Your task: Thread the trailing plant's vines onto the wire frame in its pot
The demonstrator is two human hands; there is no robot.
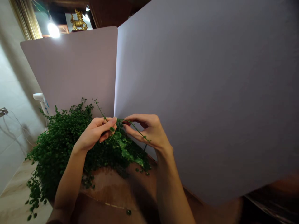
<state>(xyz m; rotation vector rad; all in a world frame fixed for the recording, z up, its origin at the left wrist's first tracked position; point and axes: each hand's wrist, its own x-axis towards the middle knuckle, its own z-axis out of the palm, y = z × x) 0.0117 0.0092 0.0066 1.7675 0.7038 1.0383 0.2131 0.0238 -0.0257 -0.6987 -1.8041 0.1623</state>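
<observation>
A bushy green plant (58, 140) with tiny round leaves spreads over the left part of a brown tabletop (112, 189). Above its right side, my left hand (95, 132) and my right hand (149, 130) meet, both pinching one thin green stem (134, 127). The stem runs from a sprig sticking up past my left fingers down across my right fingers. Larger green leaves (126, 152) lie just under both hands.
Two pale boards stand upright behind the plant: a smaller one (74, 68) at the back left and a large one (210, 93) filling the right. A few loose leaves (128, 212) lie on the table. A bright lamp (53, 30) and a gold figurine (78, 21) sit beyond.
</observation>
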